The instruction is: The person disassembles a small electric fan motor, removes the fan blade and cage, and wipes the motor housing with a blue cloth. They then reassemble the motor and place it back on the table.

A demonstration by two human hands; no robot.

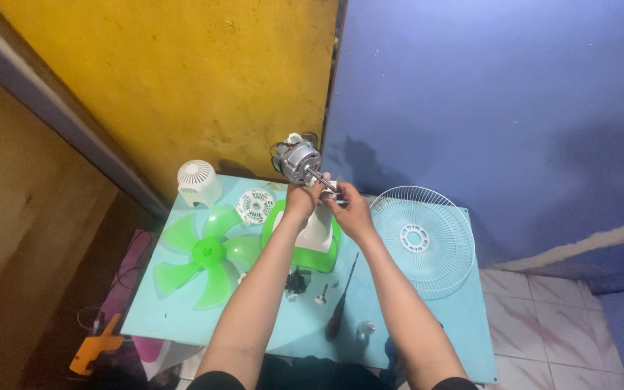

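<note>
A grey metal fan motor [297, 160] with a shaft stands raised above a green and white fan base [302, 238]. My left hand [303, 199] grips the neck just under the motor. At the shaft's tip, my right hand [350, 209] pinches a small part that is too small to identify. Both forearms reach in from the bottom edge over a light blue table [182, 318].
On the table lie a green fan blade [207, 253], a white rear motor cover [198, 180], a round white vented plate [254, 206], a white wire grille [422, 240], a black screwdriver [341, 303] and small dark parts [296, 280]. An orange tool [94, 351] lies lower left.
</note>
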